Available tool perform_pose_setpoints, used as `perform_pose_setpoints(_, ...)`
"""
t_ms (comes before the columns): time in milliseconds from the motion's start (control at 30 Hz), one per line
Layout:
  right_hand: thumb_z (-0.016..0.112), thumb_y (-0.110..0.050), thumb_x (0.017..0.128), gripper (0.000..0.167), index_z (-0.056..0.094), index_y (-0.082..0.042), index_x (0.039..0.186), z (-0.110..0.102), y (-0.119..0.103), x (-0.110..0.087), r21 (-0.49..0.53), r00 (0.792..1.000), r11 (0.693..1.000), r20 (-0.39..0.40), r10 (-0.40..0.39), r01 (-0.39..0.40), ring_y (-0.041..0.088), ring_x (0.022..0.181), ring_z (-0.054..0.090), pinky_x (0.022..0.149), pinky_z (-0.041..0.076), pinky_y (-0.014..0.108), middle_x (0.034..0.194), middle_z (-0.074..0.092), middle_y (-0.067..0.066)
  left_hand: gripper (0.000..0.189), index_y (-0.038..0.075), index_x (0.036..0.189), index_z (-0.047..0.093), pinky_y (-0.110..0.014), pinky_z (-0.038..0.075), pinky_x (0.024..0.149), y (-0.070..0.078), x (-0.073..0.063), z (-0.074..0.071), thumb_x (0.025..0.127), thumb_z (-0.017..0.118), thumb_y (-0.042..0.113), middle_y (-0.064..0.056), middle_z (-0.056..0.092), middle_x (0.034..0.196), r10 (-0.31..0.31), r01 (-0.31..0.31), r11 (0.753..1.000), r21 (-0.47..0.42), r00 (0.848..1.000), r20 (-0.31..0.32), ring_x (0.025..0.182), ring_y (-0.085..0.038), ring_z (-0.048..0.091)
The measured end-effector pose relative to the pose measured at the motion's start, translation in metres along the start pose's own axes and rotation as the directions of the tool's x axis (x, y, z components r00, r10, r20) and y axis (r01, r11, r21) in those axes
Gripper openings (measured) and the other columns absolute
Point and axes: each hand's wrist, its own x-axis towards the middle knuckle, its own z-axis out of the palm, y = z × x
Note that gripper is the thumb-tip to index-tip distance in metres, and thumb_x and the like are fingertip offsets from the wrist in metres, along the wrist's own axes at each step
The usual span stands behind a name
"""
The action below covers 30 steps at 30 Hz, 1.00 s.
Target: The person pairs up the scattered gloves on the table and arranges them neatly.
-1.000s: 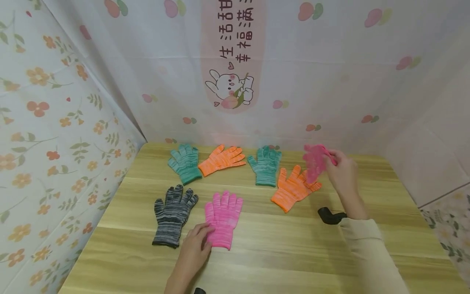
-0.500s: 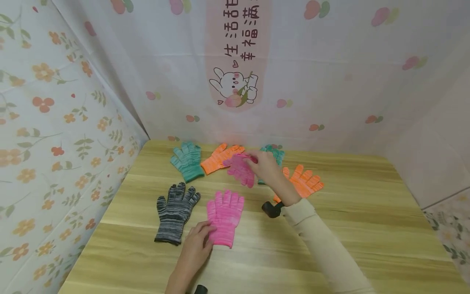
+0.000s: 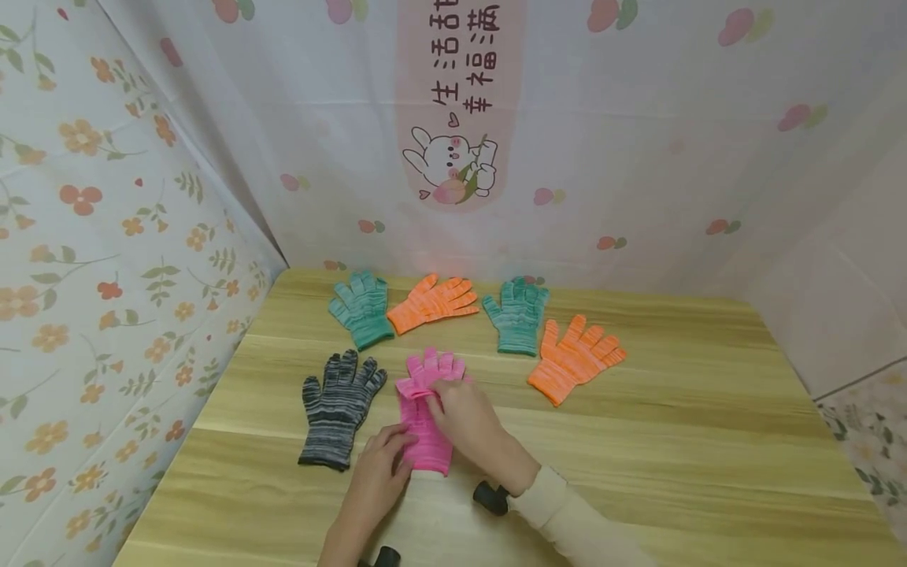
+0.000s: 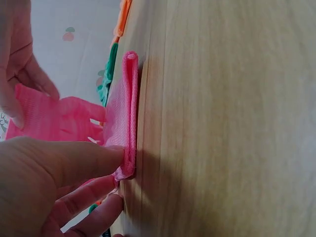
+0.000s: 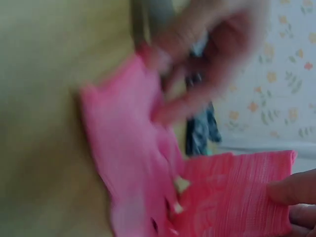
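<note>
In the head view we look down and forward at the table (image 3: 673, 449); both close wrist views face the same pink gloves (image 4: 74, 116)

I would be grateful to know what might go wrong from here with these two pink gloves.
The raised pink glove, held at its cuff by the right hand, might settle crooked on the lower pink glove. The left hand touches that lower one along one side, so its free side could shift. The black-and-gray glove lies close by and may get nudged.
</note>
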Motion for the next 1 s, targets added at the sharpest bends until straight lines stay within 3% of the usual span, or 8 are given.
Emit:
perform_pose_setpoints(133, 0.062, -0.018, 0.088, 0.014, 0.071, -0.008, 0.088, 0.012, -0.006, -0.015, -0.02, 1.0, 1.0, -0.007, 0.015, -0.015, 0.016, 0.08, 0.065, 0.066, 0.055, 0.03, 0.081, 0.069, 0.003, 0.027, 0.007, 0.104, 0.068, -0.047, 0.047, 0.087, -0.001, 0.001, 0.001, 0.076, 0.07, 0.005, -0.009, 0.06, 0.118, 0.012, -0.012, 1.0, -0.001, 1.0, -0.027, 0.104, -0.028, 0.056)
perform_pose_setpoints(333, 0.064, -0.021, 0.086, 0.019, 0.072, -0.008, 0.097, 0.017, -0.011, -0.028, -0.143, 0.998, 0.99, -0.065, -0.016, 0.006, 0.022, 0.097, 0.061, 0.075, 0.057, 0.034, 0.1, 0.069, 0.008, 0.028, 0.007, 0.103, 0.068, -0.047, 0.047, 0.081, 0.0, 0.001, 0.0, 0.075, 0.07, 0.005, -0.008, 0.06, 0.116, 0.013, -0.012, 1.0, 0.012, 1.0, -0.025, 0.1, -0.028, 0.056)
perform_pose_setpoints(467, 0.067, -0.022, 0.084, 0.021, 0.072, -0.009, 0.099, 0.016, -0.015, -0.037, -0.207, 0.993, 0.978, -0.103, -0.062, 0.039, 0.022, 0.1, 0.058, 0.074, 0.057, 0.032, 0.106, 0.068, 0.009, 0.026, 0.005, 0.102, 0.067, -0.046, 0.048, 0.078, 0.001, 0.0, 0.0, 0.076, 0.07, 0.006, -0.008, 0.059, 0.115, 0.007, -0.007, 0.999, 0.032, 1.0, -0.014, 0.098, -0.028, 0.056)
perform_pose_setpoints(633, 0.068, -0.023, 0.083, 0.02, 0.073, -0.01, 0.097, 0.021, -0.018, -0.048, -0.239, 0.988, 0.967, -0.106, -0.115, 0.087, 0.02, 0.098, 0.057, 0.072, 0.057, 0.028, 0.105, 0.067, 0.008, 0.029, 0.002, 0.103, 0.067, -0.047, 0.048, 0.074, 0.001, -0.001, 0.0, 0.075, 0.071, 0.006, -0.009, 0.06, 0.112, 0.023, -0.02, 0.998, 0.054, 0.999, -0.045, 0.094, -0.028, 0.056)
perform_pose_setpoints(1000, 0.069, -0.023, 0.082, 0.021, 0.073, -0.012, 0.099, 0.03, -0.018, -0.06, -0.242, 0.993, 0.967, -0.067, -0.099, 0.08, 0.02, 0.098, 0.056, 0.07, 0.056, 0.027, 0.105, 0.067, 0.009, 0.031, 0.001, 0.104, 0.067, -0.047, 0.048, 0.078, -0.001, 0.0, 0.002, 0.074, 0.071, 0.006, -0.009, 0.06, 0.114, 0.023, -0.021, 0.998, 0.053, 0.999, -0.039, 0.096, -0.028, 0.056)
